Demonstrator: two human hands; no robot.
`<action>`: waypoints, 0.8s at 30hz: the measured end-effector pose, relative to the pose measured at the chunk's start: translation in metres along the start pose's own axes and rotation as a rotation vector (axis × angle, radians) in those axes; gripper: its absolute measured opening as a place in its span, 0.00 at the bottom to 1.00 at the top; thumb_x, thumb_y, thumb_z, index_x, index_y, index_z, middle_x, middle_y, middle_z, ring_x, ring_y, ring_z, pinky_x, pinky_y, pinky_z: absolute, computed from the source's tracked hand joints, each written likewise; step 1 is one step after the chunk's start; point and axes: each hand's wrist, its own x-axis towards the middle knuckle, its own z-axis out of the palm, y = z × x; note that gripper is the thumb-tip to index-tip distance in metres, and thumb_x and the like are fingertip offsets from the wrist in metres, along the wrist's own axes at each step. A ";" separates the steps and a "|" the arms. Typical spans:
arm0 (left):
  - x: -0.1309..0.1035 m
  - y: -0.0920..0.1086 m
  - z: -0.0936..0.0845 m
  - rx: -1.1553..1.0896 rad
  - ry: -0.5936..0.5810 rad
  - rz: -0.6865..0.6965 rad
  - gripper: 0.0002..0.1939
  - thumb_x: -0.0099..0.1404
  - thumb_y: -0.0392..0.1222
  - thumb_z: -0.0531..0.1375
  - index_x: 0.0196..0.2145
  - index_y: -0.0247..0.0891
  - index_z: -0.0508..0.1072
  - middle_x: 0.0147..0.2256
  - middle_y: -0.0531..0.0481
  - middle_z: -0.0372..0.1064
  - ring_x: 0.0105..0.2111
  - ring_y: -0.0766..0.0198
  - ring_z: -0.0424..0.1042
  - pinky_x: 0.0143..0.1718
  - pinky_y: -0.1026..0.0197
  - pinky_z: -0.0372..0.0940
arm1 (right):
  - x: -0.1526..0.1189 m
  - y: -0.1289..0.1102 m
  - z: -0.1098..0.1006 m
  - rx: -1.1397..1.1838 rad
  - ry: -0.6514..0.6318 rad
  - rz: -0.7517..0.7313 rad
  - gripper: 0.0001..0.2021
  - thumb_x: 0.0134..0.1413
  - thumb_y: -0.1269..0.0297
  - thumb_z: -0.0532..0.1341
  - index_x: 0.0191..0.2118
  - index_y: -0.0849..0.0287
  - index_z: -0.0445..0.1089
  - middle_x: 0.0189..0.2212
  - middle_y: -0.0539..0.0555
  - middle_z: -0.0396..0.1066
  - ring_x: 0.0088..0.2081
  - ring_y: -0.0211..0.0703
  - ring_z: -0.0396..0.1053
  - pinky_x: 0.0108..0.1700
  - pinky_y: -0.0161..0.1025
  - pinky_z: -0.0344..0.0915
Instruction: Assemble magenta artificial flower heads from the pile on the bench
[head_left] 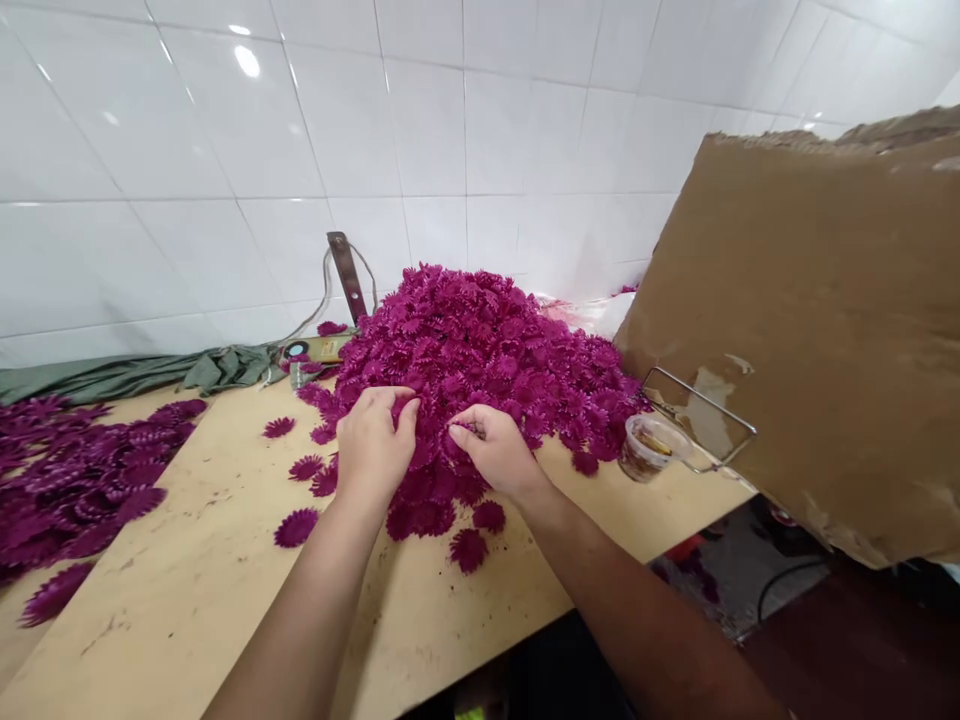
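A tall heap of magenta fabric-like flower heads point(480, 330) with fringed petals rises in front of my hands. My left hand point(377, 435) reaches to the front of the heap, fingers curled toward the thumb; its fingertips are against the flowers, and what they grip is hard to make out. Close by, my right hand point(491, 445) pinches a magenta flower head point(455, 424) between thumb and fingers. A few inches separate the two hands. Loose flower heads, such as one flower head point(469, 550), lie on the board below them.
More flower heads point(97, 480) spread at the left. A green cloth point(225, 370) and an upright brown strip point(346, 275) lie near the tiled wall point(427, 130). To the right, a clear plastic cup point(646, 447) sits by a wire frame point(705, 400) and a large cardboard sheet point(817, 330).
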 end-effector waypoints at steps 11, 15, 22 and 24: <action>-0.017 0.012 0.004 -0.122 0.006 0.065 0.15 0.56 0.36 0.50 0.38 0.39 0.74 0.39 0.44 0.68 0.43 0.55 0.66 0.48 0.53 0.59 | 0.020 0.001 -0.013 -0.394 0.163 -0.008 0.15 0.52 0.63 0.54 0.17 0.57 0.54 0.15 0.47 0.53 0.23 0.37 0.54 0.31 0.37 0.53; -0.020 0.023 0.005 -0.298 -0.161 0.024 0.14 0.56 0.47 0.54 0.37 0.39 0.73 0.38 0.47 0.71 0.40 0.58 0.69 0.45 0.56 0.61 | 0.025 0.007 -0.012 -0.281 0.156 -0.031 0.20 0.53 0.59 0.53 0.14 0.57 0.50 0.14 0.45 0.46 0.21 0.35 0.49 0.28 0.35 0.50; -0.017 0.033 0.008 -0.580 -0.210 -0.229 0.09 0.50 0.43 0.57 0.29 0.37 0.70 0.29 0.50 0.70 0.30 0.63 0.68 0.37 0.60 0.62 | 0.014 0.006 -0.005 0.055 -0.072 0.020 0.16 0.54 0.59 0.51 0.19 0.58 0.55 0.16 0.44 0.51 0.21 0.32 0.51 0.27 0.33 0.54; -0.015 0.029 0.010 -0.727 -0.170 -0.368 0.06 0.48 0.42 0.57 0.24 0.37 0.67 0.23 0.54 0.66 0.25 0.67 0.64 0.32 0.62 0.61 | 0.008 0.005 -0.005 0.157 -0.176 0.028 0.09 0.50 0.62 0.56 0.24 0.60 0.60 0.18 0.44 0.55 0.22 0.32 0.55 0.29 0.33 0.57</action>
